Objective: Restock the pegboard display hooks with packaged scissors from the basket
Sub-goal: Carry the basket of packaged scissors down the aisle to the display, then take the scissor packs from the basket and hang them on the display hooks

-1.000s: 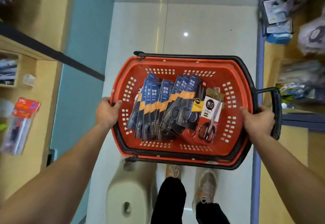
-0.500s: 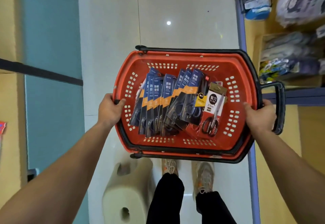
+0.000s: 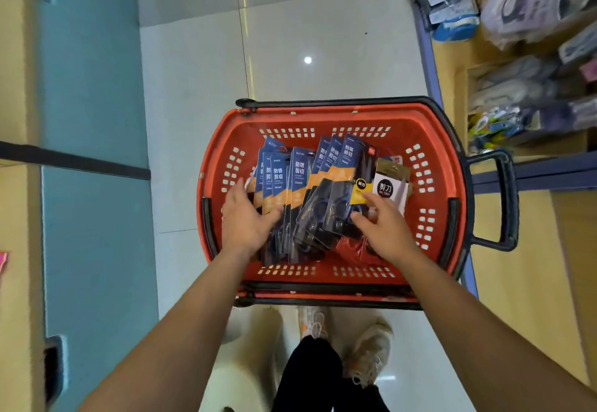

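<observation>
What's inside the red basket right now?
Inside the red basket: a fanned row of blue-and-orange scissor packs, and one white-and-gold pack at the right. The left hand and right hand cover the packs' lower ends, so anything beneath is hidden.

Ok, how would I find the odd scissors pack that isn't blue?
Look into the red shopping basket. Go to its right side, past the fanned blue scissors packs, just beyond the fingertips of the right hand. It's the only white scissors pack, with a gold top and a black circle.
</observation>
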The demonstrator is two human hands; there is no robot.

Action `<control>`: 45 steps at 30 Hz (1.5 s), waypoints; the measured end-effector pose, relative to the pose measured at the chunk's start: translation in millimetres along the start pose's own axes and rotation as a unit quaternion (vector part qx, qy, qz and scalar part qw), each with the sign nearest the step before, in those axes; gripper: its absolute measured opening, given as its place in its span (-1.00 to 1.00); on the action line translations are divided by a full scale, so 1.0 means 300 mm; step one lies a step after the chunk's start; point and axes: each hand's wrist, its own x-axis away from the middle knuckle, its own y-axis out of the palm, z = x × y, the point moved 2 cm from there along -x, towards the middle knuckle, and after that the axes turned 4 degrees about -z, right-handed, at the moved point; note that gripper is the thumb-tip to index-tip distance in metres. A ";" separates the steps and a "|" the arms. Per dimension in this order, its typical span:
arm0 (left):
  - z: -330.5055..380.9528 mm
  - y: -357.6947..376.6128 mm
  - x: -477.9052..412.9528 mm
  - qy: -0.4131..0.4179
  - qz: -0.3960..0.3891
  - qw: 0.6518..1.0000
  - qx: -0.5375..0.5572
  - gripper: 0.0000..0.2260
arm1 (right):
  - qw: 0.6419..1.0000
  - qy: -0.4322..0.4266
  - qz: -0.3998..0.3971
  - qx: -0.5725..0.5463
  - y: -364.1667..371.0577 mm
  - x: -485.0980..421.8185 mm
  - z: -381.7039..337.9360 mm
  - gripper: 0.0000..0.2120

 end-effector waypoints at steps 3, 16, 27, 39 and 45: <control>-0.105 0.075 -0.127 -0.031 -0.002 0.997 0.069 -0.21 | 0.999 0.021 0.024 0.016 0.078 -0.076 0.047 -0.38; -0.081 0.141 -0.123 0.011 -0.057 0.989 0.137 -0.47 | 0.997 -0.045 0.056 0.005 0.082 -0.120 0.121 -0.19; -0.091 -0.099 0.047 0.064 0.063 0.980 0.180 -0.73 | 0.984 -0.157 0.083 0.019 0.156 0.031 -0.141 -0.42; 0.084 -0.199 0.226 0.009 0.001 0.917 0.398 -0.73 | 0.958 -0.116 -0.082 -0.247 0.231 0.206 -0.374 -0.52; 0.357 -0.187 0.449 0.035 -0.017 0.916 0.399 -0.49 | 0.945 -0.071 0.046 -0.316 -0.025 0.477 -0.385 -0.70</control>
